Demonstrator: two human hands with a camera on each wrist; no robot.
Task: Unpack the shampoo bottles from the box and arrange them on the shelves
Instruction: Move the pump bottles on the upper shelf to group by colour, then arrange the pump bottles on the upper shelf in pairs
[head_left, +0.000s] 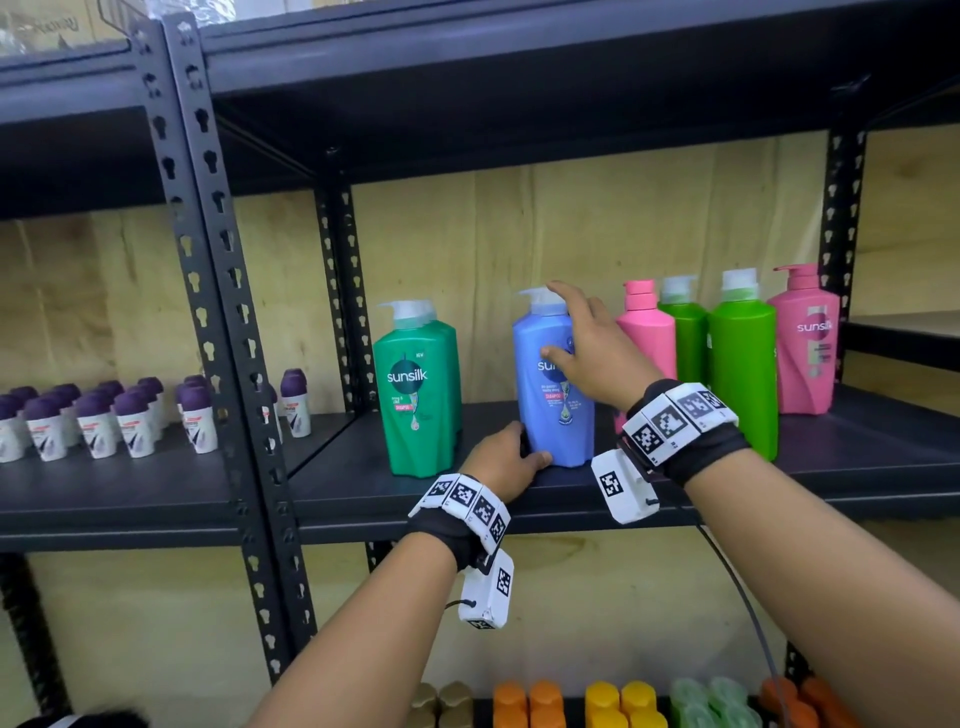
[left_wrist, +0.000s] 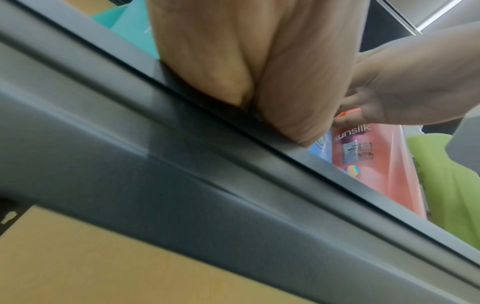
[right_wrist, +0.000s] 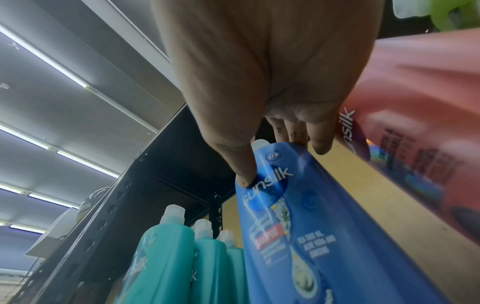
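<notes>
The blue bottle (head_left: 554, 379) is grasped by both hands: its upper part is clasped by the right hand (head_left: 589, 348), thumb on the label, and its base is gripped by the left hand (head_left: 506, 460). It is stood upright on the shelf (head_left: 363, 483), label forward, between the green bottle (head_left: 418, 387) and a pink bottle (head_left: 649, 338).

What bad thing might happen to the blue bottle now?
1. The blue bottle stands near the shelf front edge; a bump might tip it off.
2. The right hand is squeezed against the pink bottle behind it, so that one could get knocked.
3. The left hand only holds the bottle's base, so its top may wobble.
</notes>
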